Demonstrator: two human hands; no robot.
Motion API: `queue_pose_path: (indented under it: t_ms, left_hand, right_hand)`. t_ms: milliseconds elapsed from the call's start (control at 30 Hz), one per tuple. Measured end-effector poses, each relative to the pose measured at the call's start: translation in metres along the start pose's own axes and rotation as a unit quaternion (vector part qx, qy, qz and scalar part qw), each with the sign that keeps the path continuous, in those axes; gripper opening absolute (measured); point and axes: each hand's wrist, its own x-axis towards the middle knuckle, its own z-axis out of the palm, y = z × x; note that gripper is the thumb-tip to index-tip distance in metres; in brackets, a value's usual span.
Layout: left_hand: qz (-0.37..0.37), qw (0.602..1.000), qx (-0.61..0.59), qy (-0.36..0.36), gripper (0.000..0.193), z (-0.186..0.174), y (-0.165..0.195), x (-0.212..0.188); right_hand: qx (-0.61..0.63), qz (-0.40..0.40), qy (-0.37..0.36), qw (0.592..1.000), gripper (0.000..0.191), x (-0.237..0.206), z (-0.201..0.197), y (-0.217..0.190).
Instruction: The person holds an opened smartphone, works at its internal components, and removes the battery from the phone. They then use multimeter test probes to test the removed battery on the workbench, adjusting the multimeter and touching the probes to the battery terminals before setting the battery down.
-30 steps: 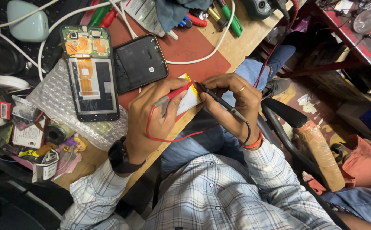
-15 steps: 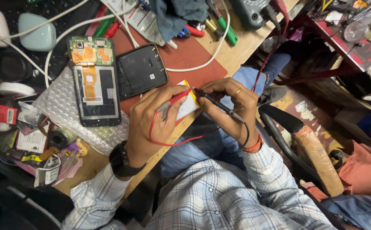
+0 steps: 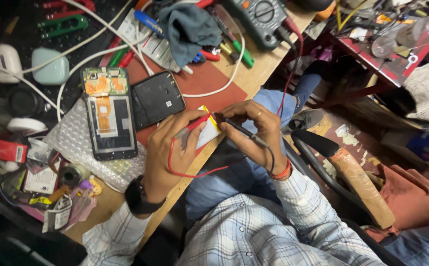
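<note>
At the bench's (image 3: 254,79) front edge, the left hand (image 3: 167,148) is pinching a red probe (image 3: 195,124) between its fingers while the right hand (image 3: 254,125) is pinching a black probe (image 3: 239,129), both tips touching a small white-and-yellow battery (image 3: 207,132) lying by the red mat (image 3: 199,81). Beside them, an opened phone (image 3: 108,120) and its dark back cover (image 3: 156,98) are lying near a multimeter (image 3: 261,17).

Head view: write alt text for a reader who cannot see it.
Left hand holds a red probe and right hand a black probe against a flat white-and-yellow battery at the workbench edge. An opened phone lies left, a multimeter above.
</note>
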Motion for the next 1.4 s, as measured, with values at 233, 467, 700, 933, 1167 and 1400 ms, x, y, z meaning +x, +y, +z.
queue_pose_path:
  t_ms: [233,467,700,933,1167,1400]
  left_hand:
    - [0.094,0.994,0.046,-0.017,0.038,-0.006,0.024,-0.022]
    - [0.140,0.971,0.190,-0.039,0.032,0.009,0.028,-0.037]
    - [0.141,0.976,0.165,-0.028,0.043,0.015,0.026,-0.037]
    - [0.083,0.956,0.282,0.009,0.066,0.017,0.029,-0.038]
    - [0.024,0.968,0.249,-0.018,0.064,0.004,0.032,-0.038]
    - [0.001,0.988,0.151,0.008,0.067,-0.002,0.029,-0.031]
  right_hand:
    - [0.159,-0.023,-0.137,0.977,0.024,-0.040,-0.024,-0.038]
    - [0.176,0.027,-0.359,0.916,0.028,-0.082,-0.034,-0.054]
    - [0.271,0.232,-0.007,0.934,0.019,-0.110,-0.146,-0.052]
    - [-0.079,0.170,-0.078,0.979,0.026,-0.038,-0.212,-0.018]
    - [-0.372,0.026,-0.095,0.923,0.028,0.023,-0.180,0.102]
    - [-0.197,0.055,0.142,0.968,0.021,0.048,-0.139,0.055]
